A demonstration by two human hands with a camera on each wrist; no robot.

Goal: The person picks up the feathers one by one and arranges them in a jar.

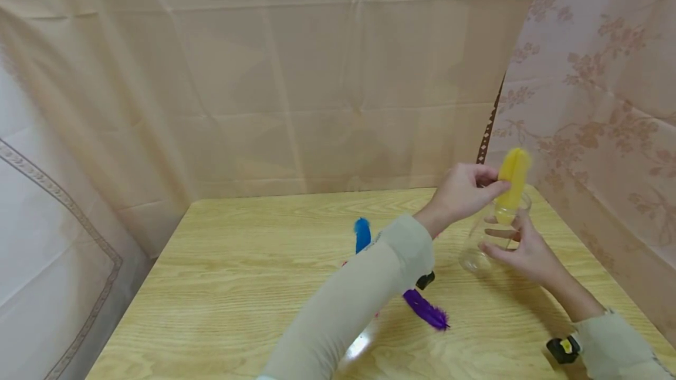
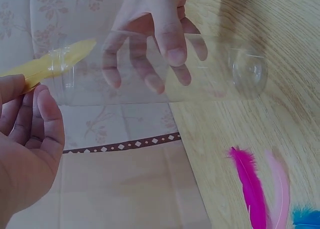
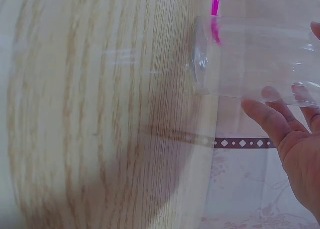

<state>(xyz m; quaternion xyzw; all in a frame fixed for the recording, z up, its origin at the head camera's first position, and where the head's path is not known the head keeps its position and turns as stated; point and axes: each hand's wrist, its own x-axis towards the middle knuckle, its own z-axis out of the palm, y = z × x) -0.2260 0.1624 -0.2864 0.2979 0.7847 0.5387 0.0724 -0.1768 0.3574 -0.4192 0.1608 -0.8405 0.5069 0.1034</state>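
Observation:
My left hand point(image 1: 465, 192) pinches a yellow feather point(image 1: 512, 177) between thumb and fingers at the mouth of a clear jar point(image 1: 477, 245). In the left wrist view the lower part of the yellow feather point(image 2: 75, 54) is inside the jar's neck. My right hand point(image 1: 528, 254) holds the jar point(image 2: 200, 91) around its side, thumb and fingers spread along the see-through wall. The jar leans, mouth up to the right in the head view. From the right wrist view, the jar's base point(image 3: 201, 56) is near the wooden table; whether it touches, I cannot tell.
On the table point(image 1: 253, 263) lie a blue feather point(image 1: 362, 234), a purple feather point(image 1: 425, 309), a magenta feather point(image 2: 250, 189) and a light pink feather point(image 2: 280, 189). My left sleeve point(image 1: 354, 292) hides part of them. Curtains point(image 1: 343, 75) stand behind and at the sides.

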